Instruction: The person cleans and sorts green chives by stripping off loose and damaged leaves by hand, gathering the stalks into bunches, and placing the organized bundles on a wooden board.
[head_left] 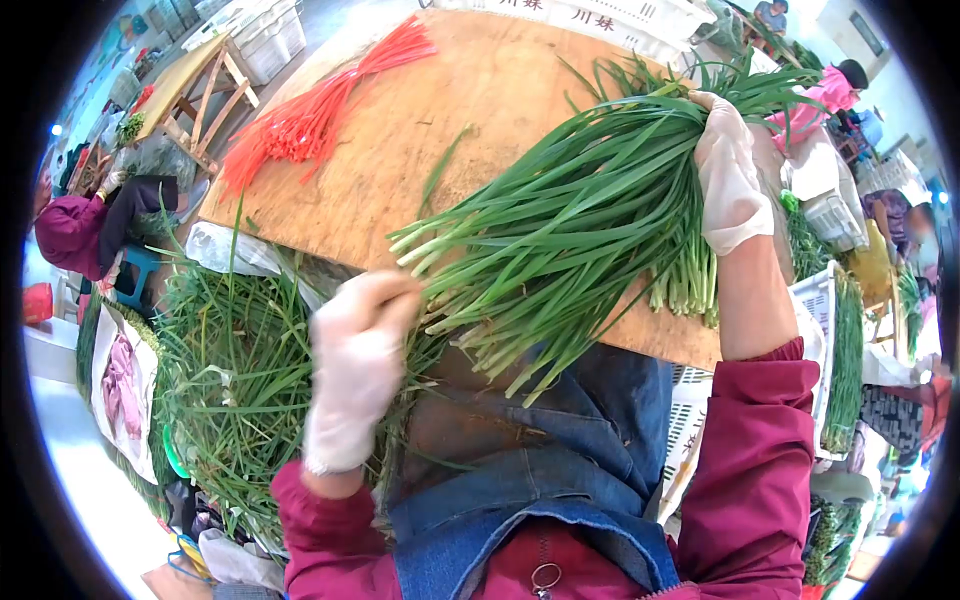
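Observation:
My right hand (728, 175), in a thin whitish glove, is closed around a large bunch of garlic chives (580, 200) near its leafy end. The pale cut stems fan out toward the lower left, over the table's near edge and above my lap. My left hand (352, 365), gloved too and slightly blurred, is beside the stem tips with its fingers curled in a pinch. Whatever may be between those fingers is too small to make out. More chives with their white ends pointing down (690, 285) lie under the bunch at the right.
A wooden table (490, 80) carries a bundle of red plastic ties (310, 120) and a stray leaf (440, 170). Loose green leaves (240, 370) are heaped at my left. White crates (825, 330) with chives stand at my right. Other people (825, 95) sit farther off.

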